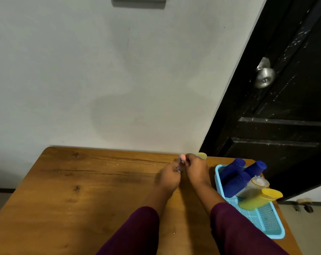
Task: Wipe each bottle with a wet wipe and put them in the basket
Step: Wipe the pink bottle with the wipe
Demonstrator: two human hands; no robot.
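Note:
My left hand (169, 176) and my right hand (196, 170) meet near the table's far edge. Both pinch a small pink-and-purple thing (181, 159) between their fingertips; it is blurred and mostly hidden, so I cannot tell what it is. Just behind my right hand a yellow bottle (202, 155) shows only its top. At the right stands a light blue basket (266, 221). Lying in it are three dark blue bottles (235, 184), a clear bottle (253, 186) and a yellow-capped bottle (255, 200).
The wooden table (82, 190) stands against a white wall. A black door (285, 107) with a metal knob (264, 74) is at the right behind the basket. The basket's near half holds nothing.

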